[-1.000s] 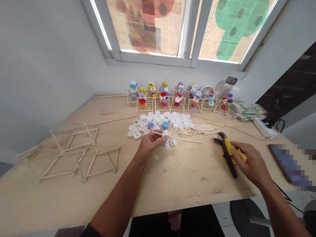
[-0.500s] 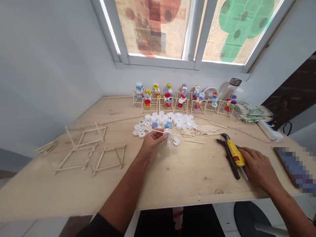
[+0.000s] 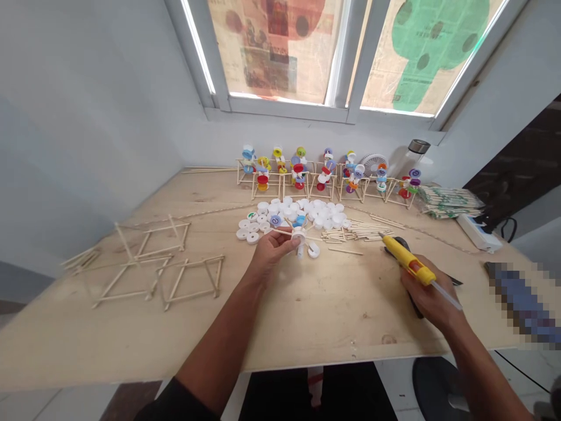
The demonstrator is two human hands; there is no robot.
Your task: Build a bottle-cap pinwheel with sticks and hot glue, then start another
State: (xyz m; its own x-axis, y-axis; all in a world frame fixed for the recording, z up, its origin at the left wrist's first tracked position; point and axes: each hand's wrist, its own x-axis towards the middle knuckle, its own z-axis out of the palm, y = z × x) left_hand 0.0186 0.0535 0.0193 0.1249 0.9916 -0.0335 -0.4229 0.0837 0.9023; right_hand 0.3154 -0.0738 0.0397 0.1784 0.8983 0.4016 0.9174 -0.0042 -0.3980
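A: What are we doing with our left hand [image 3: 272, 250]?

B: We're pinching a white bottle-cap piece [image 3: 299, 236] in it, with thin wooden sticks poking out, over the middle of the plywood table [image 3: 307, 327].

A: And our right hand [image 3: 427, 290]?

B: We're gripping a yellow hot glue gun [image 3: 407, 265] there, its nozzle pointing away to the left and a clear glue stick [image 3: 447, 295] jutting out the back. Our hands are staying apart, each clamped on its own thing.

A: What's lying around us?

B: A heap of white caps [image 3: 284, 213] is sitting just behind the piece, with loose sticks [image 3: 355, 233] beside it. A black tool [image 3: 393, 244] is lying partly hidden under our right hand. Flat stick frames [image 3: 190, 280] are lying to the left, and a row of stick stands with coloured caps [image 3: 298, 175] is standing along the wall.
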